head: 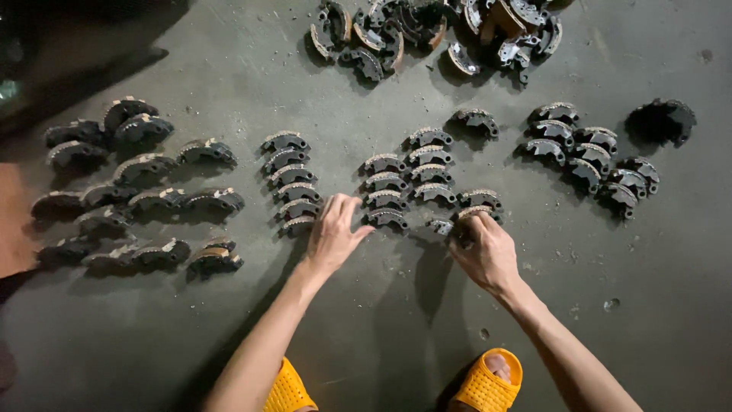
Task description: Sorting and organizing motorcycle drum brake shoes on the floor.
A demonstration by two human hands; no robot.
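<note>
while the person crouches over the grey floor [366, 336], the right hand [486, 252] is down on a curved metal shoe [476, 214], fingers curled shut around it at the near end of the middle rows [412, 179]. that shoe sits just beside another shoe [441, 225] on the floor, right at the front edge of those rows. the left hand [333, 233] rests flat and loose, fingers spread and holding nothing, fingertips just touching the nearest shoe of a neat column [290, 183] that stands left of the middle rows. further left of the middle rows lies a wider, messier batch [137, 191] of the same dark shoes, some with pale lining showing. right of the middle rows there's another cluster [591, 152], and past it one dark round lump [662, 120] sitting apart. beyond the middle rows, at the far edge of view, a loose heap [435, 30] of shoes is tumbled together. nearest the camera, two orange sandals [488, 381] show between the forearms.
</note>
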